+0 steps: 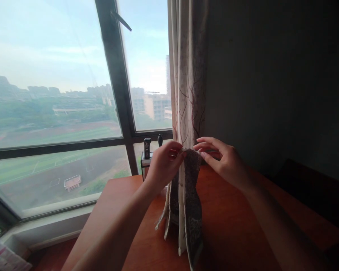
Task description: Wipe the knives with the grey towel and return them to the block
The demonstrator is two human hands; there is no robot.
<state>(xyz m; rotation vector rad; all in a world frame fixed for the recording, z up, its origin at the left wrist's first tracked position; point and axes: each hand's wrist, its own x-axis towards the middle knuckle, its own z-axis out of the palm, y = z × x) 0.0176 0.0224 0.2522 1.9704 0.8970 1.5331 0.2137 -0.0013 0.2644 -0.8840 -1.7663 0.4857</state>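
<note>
A grey towel (191, 188) with pale edges and a light pattern near its lower end hangs in folds between my hands, over the table. My left hand (167, 160) pinches its top edge at the left, thumb and fingers pressed together. At the right end of that edge, my right hand (222, 158) holds the towel between thumb and fingertips. The lower corners dangle at different heights, and the back layers are partly hidden behind the front fold.
Beneath my hands spreads a reddish-brown wooden table (226, 226). A dark-framed holder (143, 165) with a black remote-like object (147, 147) stands behind my left hand. Beyond are a window (56, 143) and a curtain (188, 75); a dark wall (271, 82) is at right.
</note>
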